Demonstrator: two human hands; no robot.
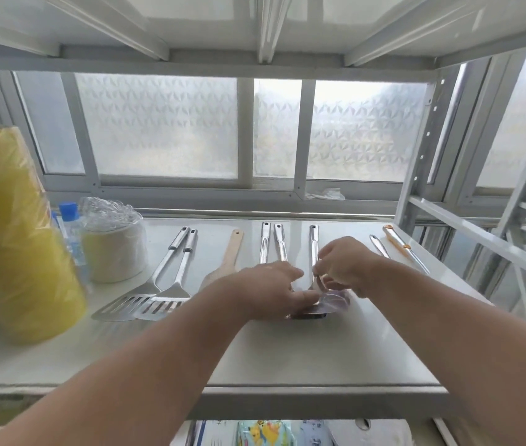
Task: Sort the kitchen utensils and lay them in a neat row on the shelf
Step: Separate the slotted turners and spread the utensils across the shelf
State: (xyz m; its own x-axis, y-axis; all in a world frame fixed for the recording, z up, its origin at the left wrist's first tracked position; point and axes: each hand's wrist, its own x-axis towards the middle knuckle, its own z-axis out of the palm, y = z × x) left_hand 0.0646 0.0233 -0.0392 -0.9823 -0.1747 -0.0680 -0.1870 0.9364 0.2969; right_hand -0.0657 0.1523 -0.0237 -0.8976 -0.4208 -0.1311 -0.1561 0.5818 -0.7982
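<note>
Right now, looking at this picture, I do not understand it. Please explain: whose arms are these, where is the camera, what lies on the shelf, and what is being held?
There is no machine here. A person wears one camera on the head, so you look forward and down along their own bare arms.

On the white shelf the utensils lie in a row: two slotted spatulas, a wooden spatula, several steel handles, and an orange-handled tool far right.

The left hand and the right hand meet over a steel ladle; the right fingers pinch its handle. What the left hand grips is hidden.

At the left stand a yellow bag, a bottle and wrapped cups.
</note>
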